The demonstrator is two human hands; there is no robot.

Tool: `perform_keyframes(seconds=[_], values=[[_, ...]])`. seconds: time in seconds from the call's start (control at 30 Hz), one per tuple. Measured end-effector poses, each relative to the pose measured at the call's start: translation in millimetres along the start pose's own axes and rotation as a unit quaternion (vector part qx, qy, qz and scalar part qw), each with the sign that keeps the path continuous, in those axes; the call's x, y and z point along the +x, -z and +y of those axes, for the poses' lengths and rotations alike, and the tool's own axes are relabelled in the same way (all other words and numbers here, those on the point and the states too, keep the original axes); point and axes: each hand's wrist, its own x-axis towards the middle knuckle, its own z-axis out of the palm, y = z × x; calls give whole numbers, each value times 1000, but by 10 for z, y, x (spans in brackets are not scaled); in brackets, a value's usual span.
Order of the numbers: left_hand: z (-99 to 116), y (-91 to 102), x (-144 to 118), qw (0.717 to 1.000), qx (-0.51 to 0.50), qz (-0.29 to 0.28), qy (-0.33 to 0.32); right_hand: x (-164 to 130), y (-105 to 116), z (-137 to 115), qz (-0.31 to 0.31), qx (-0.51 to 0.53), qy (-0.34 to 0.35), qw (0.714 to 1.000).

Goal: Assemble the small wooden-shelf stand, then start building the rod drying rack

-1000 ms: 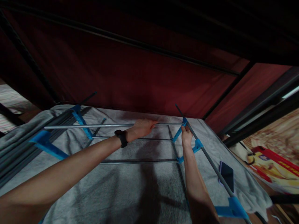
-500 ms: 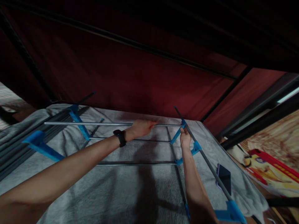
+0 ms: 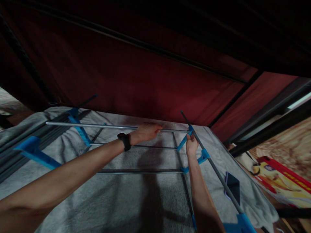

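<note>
Grey blanket (image 3: 136, 200) is spreading across the lower frame under a metal rod frame.
Silver rod (image 3: 97, 126) is crossing the middle, the left hand (image 3: 145, 131) closing over it; the right hand (image 3: 191, 144) is gripping the blue connector (image 3: 189, 131) at centre right, beside the dark rod (image 3: 213, 168). Phone (image 3: 233, 191) is lying lower right.

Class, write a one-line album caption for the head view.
Left hand grips a metal rod while right hand holds a blue connector above a grey blanket.
</note>
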Motion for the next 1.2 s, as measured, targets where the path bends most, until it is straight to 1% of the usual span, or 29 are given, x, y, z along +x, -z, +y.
perform_keyframes(seconds=[0.2,0.3,0.37,0.4,0.47,0.53,0.57,0.6,0.67,0.7,0.73,0.8,0.83,0.87,0.9,0.97,1.0,1.03,1.07,1.13,1.17,1.2], values=[[43,10,-45,1000,30,6,-6,-46,-6,-75,5,-18,10,1000],[58,14,-68,998,54,7,-18,-7,25,-129,-10,-18,8,1000],[68,23,-85,998,52,8,-38,-1,48,-141,-19,-11,-3,1000],[74,35,-98,998,47,10,-51,-27,55,-137,-14,-10,-15,1000],[67,89,-136,996,36,13,-79,-173,48,-120,15,-13,-46,999],[0,210,-191,995,30,11,-96,-447,20,-131,45,-18,-55,997],[-73,304,-229,995,27,8,-91,-617,3,-166,34,-24,-27,999],[-176,421,-278,997,27,6,-74,-793,-15,-230,1,-37,12,999],[-470,711,-426,999,42,18,-5,-1115,-56,-453,-84,-51,101,990],[-652,871,-530,997,58,36,34,-1241,-86,-605,-126,-57,153,979],[-847,1028,-654,992,71,64,76,-1338,-129,-775,-152,-60,199,966],[-1244,1295,-948,973,63,114,192,-1452,-268,-1127,-178,-69,270,944],[-1430,1389,-1108,958,35,131,254,-1480,-368,-1293,-193,-75,300,931],[-1599,1448,-1265,940,-5,145,309,-1500,-489,-1445,-209,-82,325,919],[-1750,1472,-1413,924,-59,152,347,-1518,-630,-1582,-230,-91,350,904],[-1988,1422,-1649,893,-196,144,379,-1574,-961,-1819,-277,-119,397,867],[-2076,1359,-1728,867,-271,130,397,-1619,-1143,-1924,-302,-139,419,845],[-2145,1281,-1776,836,-344,117,411,-1675,-1328,-2023,-323,-160,438,823],[-2198,1195,-1798,808,-411,110,407,-1741,-1511,-2116,-346,-180,453,802],[-2264,1033,-1783,765,-500,100,393,-1889,-1850,-2282,-388,-218,476,758],[-2282,968,-1759,757,-521,95,384,-1961,-1996,-2351,-402,-234,487,739],[-2293,916,-1735,757,-527,95,375,-2025,-2124,-2409,-411,-249,496,724]])
